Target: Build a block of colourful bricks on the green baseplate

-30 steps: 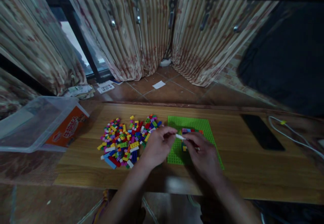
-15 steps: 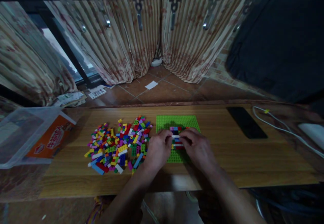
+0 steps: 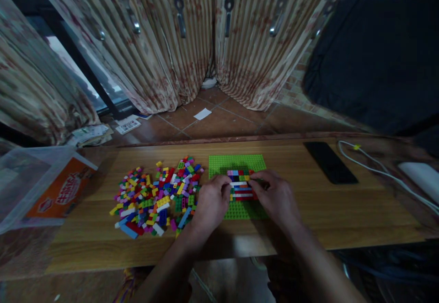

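Note:
A block of coloured toy bricks point(image 3: 243, 192) in rows is built up on the green baseplate point(image 3: 236, 210). My left hand point(image 3: 213, 199) is at the block's left side, thumb and forefinger pinched at the left end of a white brick point(image 3: 238, 183). On the right side, my right hand point(image 3: 277, 197) has its fingertips drawn together by the end of the same row. What those fingertips hold, if anything, is too small to make out. Both hands hide parts of the block's sides.
A wide pile of loose bricks point(image 3: 156, 198) lies left of the baseplate on the wooden table point(image 3: 308, 220). A clear plastic box point(image 3: 20, 175) with an orange label stands at the far left. A black phone point(image 3: 329, 162) and a white cable point(image 3: 372, 165) lie to the right.
My right hand has shifted rightward along the block, leaving more of the white brick and the rows below uncovered. My left hand stays by the left end. The view has moved slightly.

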Demonstrator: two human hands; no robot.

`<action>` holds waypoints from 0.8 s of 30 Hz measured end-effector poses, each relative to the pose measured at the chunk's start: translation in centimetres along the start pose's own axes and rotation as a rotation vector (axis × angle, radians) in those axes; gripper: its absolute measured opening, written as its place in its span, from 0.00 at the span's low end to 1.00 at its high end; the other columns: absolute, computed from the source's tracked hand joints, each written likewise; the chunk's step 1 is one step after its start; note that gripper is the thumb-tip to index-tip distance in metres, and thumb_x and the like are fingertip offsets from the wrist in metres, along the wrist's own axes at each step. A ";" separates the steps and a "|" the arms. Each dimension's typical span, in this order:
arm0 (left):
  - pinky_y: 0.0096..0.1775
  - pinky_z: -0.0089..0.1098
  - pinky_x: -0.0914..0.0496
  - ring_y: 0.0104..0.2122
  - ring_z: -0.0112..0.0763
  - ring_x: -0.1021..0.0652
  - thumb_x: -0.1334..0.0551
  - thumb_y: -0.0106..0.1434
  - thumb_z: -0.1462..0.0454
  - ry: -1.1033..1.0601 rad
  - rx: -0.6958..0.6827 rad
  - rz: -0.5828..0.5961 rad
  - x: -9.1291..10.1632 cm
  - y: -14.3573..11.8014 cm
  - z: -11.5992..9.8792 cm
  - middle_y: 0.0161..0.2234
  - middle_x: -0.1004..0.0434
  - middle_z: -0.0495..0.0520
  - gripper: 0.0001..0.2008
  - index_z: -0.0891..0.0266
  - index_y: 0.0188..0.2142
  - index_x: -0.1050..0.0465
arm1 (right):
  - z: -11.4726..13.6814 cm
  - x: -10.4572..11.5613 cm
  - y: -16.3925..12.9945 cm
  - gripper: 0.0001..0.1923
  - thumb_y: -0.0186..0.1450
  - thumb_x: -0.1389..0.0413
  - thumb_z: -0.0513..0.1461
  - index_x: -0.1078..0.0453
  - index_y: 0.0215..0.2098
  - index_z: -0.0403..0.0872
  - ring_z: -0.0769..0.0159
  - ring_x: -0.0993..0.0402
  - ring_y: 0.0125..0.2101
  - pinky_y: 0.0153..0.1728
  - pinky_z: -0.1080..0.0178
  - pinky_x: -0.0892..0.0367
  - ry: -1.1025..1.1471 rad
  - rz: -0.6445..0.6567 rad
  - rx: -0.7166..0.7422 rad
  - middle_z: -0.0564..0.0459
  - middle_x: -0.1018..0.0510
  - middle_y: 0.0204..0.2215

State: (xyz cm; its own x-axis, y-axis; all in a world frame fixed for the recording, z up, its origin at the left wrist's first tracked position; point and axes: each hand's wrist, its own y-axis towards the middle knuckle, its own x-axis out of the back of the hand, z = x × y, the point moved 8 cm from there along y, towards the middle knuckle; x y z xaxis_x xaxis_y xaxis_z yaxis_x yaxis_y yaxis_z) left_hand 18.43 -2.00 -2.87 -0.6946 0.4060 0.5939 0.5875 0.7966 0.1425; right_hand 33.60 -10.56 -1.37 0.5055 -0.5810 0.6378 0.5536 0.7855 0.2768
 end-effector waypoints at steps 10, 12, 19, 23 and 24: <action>0.39 0.33 0.33 0.36 0.34 0.24 0.44 0.66 0.66 0.243 -0.087 -0.016 -1.2 0.0 -1.8 0.36 0.23 0.53 0.09 0.57 0.37 0.25 | -3.3 1.8 0.8 0.16 0.61 0.46 0.47 0.22 0.33 0.45 0.63 0.26 0.25 0.28 0.62 0.35 -0.009 -0.084 -0.210 0.48 0.19 0.29; 0.40 0.34 0.33 0.37 0.35 0.24 0.44 0.66 0.66 0.275 -0.115 -0.030 -1.4 0.1 -2.0 0.36 0.23 0.53 0.09 0.58 0.37 0.24 | -3.6 1.4 0.8 0.16 0.62 0.47 0.47 0.22 0.33 0.45 0.63 0.25 0.26 0.28 0.63 0.35 0.000 -0.048 -0.236 0.48 0.19 0.28; 0.43 0.37 0.34 0.39 0.37 0.24 0.44 0.66 0.66 0.384 -0.150 -0.082 -1.8 0.2 -2.5 0.37 0.22 0.54 0.09 0.58 0.38 0.24 | -3.8 -0.4 0.5 0.16 0.63 0.47 0.47 0.22 0.34 0.45 0.64 0.24 0.26 0.29 0.62 0.33 0.111 0.091 -0.238 0.50 0.18 0.27; 0.41 0.36 0.34 0.38 0.36 0.24 0.43 0.66 0.66 0.388 -0.167 -0.088 -1.9 0.2 -2.6 0.37 0.22 0.54 0.08 0.59 0.37 0.24 | -4.5 -1.0 0.4 0.15 0.61 0.45 0.47 0.23 0.34 0.45 0.63 0.23 0.28 0.32 0.61 0.31 0.236 0.115 -0.296 0.50 0.18 0.29; 0.41 0.36 0.34 0.37 0.36 0.24 0.43 0.66 0.66 0.379 -0.170 -0.088 -1.8 0.2 -2.6 0.37 0.22 0.54 0.08 0.59 0.37 0.24 | -4.8 -1.1 0.4 0.15 0.60 0.44 0.48 0.23 0.34 0.45 0.63 0.23 0.28 0.31 0.61 0.31 0.267 0.120 -0.318 0.50 0.18 0.29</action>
State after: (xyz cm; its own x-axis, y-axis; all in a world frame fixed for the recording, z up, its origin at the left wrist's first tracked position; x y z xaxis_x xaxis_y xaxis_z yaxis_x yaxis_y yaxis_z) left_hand 20.89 -3.75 -1.89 -0.5616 0.1209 0.8185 0.6151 0.7227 0.3153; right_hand 36.42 -10.63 -5.40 0.7092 -0.5574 0.4316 0.6359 0.7702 -0.0502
